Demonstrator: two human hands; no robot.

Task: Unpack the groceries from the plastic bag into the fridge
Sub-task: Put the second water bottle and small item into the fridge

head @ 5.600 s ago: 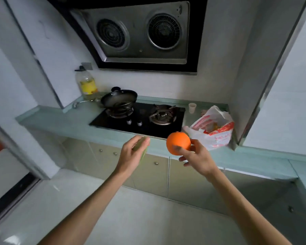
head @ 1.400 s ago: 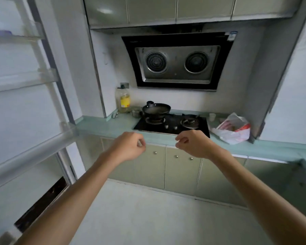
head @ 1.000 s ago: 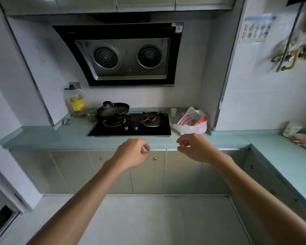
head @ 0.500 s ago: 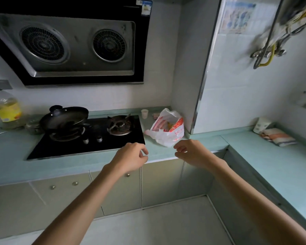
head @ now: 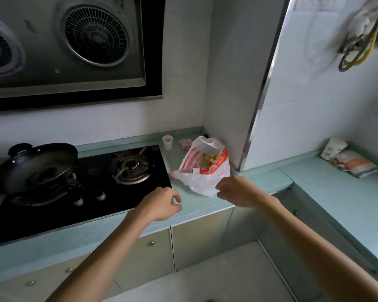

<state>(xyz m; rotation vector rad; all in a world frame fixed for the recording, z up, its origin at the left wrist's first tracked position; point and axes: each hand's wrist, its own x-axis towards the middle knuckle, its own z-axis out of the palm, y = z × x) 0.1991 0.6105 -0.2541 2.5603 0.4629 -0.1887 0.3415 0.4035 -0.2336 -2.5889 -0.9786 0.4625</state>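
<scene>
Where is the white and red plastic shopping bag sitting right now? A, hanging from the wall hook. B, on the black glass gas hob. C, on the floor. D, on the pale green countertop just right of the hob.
D: the white and red plastic shopping bag sits on the pale green countertop, right of the black glass gas hob, by the wall corner.

bag (head: 202, 184) wht w/ red print | contents (head: 209, 159) yel, maybe | counter (head: 340, 199) pale teal | hob (head: 122, 192) blk | cloth (head: 356, 165) striped

Groceries (head: 208, 159) half buried in plastic bag (head: 202, 182), wall hooks (head: 356, 45) blurred
</scene>
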